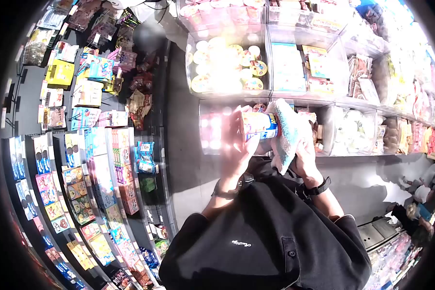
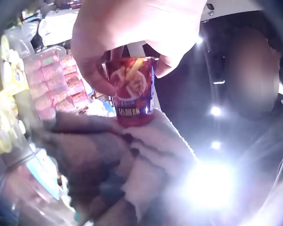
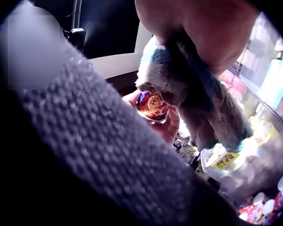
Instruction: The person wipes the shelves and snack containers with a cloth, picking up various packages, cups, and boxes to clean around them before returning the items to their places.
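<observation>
My left hand (image 1: 238, 153) grips a printed paper-like cup (image 1: 260, 125), lying sideways in the head view. In the left wrist view, the fingers of the left hand (image 2: 137, 28) pinch the rim of the red and purple cup (image 2: 132, 96), whose base meets a fluffy cloth (image 2: 151, 165). The right hand (image 1: 305, 155) holds that light blue and white fluffy cloth (image 1: 286, 137) beside the cup. Seen from the right wrist, the cloth (image 3: 193, 99) hangs in folds from the right hand (image 3: 203, 28), and its fingertips are partly hidden.
Clear bins of packaged goods (image 1: 299, 94) stand just beyond the hands, one with round yellow-labelled cups (image 1: 227, 67). Shelves of boxed snacks (image 1: 82, 193) run along the left. Several people (image 1: 415, 212) are at the far right, near another display (image 1: 396, 261).
</observation>
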The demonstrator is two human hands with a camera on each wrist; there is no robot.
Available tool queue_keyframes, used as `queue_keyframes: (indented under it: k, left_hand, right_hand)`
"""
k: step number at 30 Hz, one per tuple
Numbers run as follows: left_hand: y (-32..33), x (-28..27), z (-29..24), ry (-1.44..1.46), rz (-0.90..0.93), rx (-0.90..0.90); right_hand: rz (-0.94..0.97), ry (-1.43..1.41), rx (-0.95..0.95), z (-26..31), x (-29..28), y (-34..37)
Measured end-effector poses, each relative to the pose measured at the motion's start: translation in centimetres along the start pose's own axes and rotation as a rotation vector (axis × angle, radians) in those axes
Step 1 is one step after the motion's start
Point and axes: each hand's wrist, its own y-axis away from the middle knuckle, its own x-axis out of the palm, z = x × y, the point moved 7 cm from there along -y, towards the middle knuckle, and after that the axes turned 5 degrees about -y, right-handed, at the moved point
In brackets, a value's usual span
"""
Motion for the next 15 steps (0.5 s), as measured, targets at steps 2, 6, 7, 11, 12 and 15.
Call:
queue_keyframes:
  k: [2, 6, 7, 11, 12, 15]
  left_hand:
    - [-0.1, 0.2, -0.9, -0.116, 0.002, 0.009]
    - [0.1, 0.6, 1.0, 0.192, -0.024, -0.091]
    - [-0.1, 0.8, 0.5, 0.145, -0.001, -0.038]
    - [-0.4, 1.7, -1.1, -0.031, 0.055, 0.160]
    - [-0.4, 1.6, -1.3, -0.071, 0.040, 0.200]
    - [-0.2, 1.7, -2.0, -0.161, 0.007, 0.263]
  right_hand:
    - [-0.019, -0.005, -0.017, 0.4, 0.7, -0.2]
    - [0.036, 0.104, 0.035, 0.3, 0.3, -0.2]
    - [0.016, 0.106, 0.036, 0.4, 0.1, -0.2]
    - [-0.044, 0.182, -0.007, 1.3, -1.0, -0.4]
    - [-0.076, 0.241, -0.018, 1.9, -1.3, -0.3]
    - [-0.124, 0.272, -0.063, 3.1, -0.6, -0.1]
